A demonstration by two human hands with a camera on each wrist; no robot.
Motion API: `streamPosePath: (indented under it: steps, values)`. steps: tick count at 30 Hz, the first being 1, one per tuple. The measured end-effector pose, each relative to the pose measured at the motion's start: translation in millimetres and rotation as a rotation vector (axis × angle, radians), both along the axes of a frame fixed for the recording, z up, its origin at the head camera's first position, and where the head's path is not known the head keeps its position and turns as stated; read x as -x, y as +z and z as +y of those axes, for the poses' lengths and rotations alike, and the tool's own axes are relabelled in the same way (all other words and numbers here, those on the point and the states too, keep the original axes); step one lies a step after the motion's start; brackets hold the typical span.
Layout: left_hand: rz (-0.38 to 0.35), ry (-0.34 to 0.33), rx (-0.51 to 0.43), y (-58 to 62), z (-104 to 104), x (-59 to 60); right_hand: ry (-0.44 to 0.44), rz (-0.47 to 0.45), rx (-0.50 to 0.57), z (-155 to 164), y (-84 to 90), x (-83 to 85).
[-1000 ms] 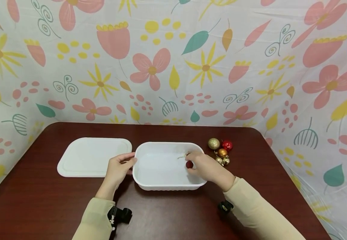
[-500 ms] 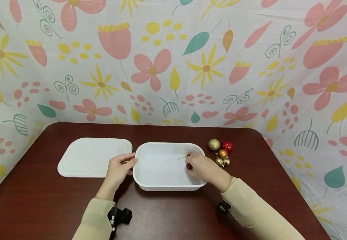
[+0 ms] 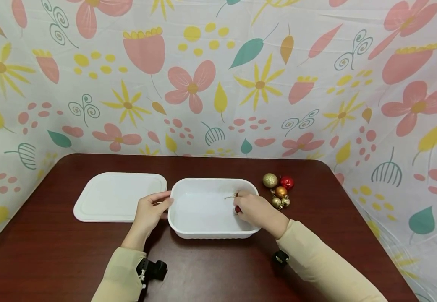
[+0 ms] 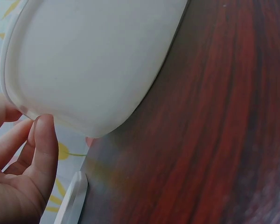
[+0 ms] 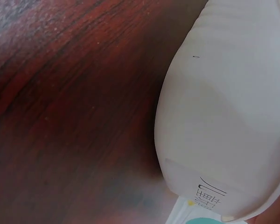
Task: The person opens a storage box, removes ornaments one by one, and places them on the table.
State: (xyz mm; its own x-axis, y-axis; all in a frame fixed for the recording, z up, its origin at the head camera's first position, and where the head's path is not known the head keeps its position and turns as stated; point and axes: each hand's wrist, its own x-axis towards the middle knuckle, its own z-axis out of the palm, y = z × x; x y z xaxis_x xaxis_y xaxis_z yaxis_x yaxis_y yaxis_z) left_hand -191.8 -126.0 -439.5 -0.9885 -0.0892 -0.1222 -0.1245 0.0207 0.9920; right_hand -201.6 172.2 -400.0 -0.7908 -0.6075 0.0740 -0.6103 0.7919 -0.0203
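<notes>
A white plastic container (image 3: pixel 203 209) sits in the middle of the table, its outer wall also filling much of the left wrist view (image 4: pixel 93 60). My left hand (image 3: pixel 146 214) pinches its left rim between thumb and fingers. Inside the right part of the container, my right hand (image 3: pixel 260 212) holds a dark red Christmas ball (image 3: pixel 238 209), mostly covered by the fingers. A thin gold string (image 3: pixel 229 197) sticks out past the fingertips. In the right wrist view, the container's side (image 5: pixel 224 107) hides nearly all of that hand.
The white lid (image 3: pixel 116 197) lies left of the container. Behind and right of it are several Christmas balls: a glittery gold one (image 3: pixel 270 180), a shiny red one (image 3: pixel 287 182), an orange one (image 3: pixel 281 192) and small gold ones (image 3: pixel 276 203). A floral cloth (image 3: pixel 203 84) hangs behind the table.
The right hand has shifted slightly lower inside the container, and its fingers cover more of the red ball. The left hand stays on the rim.
</notes>
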Motion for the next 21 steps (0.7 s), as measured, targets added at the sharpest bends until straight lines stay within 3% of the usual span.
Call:
streamPosePath:
  steps: [11, 21]
  values:
    - [0.000, 0.002, 0.007, 0.3, -0.3, 0.6, 0.033, -0.008, 0.088, 2.3, 0.9, -1.0]
    - [0.002, 0.004, 0.012, -0.7, 0.4, -0.6, 0.027, 0.062, 0.195, 7.9, -2.7, -6.9]
